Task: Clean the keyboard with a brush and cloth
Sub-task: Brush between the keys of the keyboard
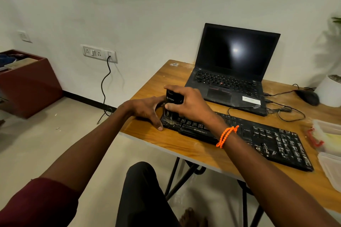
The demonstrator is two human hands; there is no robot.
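A black, dusty keyboard (258, 134) lies across the wooden table (184, 143). My right hand (188, 103), with an orange band at the wrist, grips a black brush (172, 104) from above; its bristles stand on the keys at the keyboard's left end. My left hand (147, 110) rests at that left end, thumb on the table by the front corner and fingers against the keyboard's side, under the brush. No cloth shows clearly.
An open black laptop (232, 72) with a dark screen stands behind the keyboard. A black mouse (308, 96) and loose cables lie to its right, beside a white pot (330, 90). Clear plastic containers (328, 145) sit at the right edge. A red box (27, 79) stands left on the floor.
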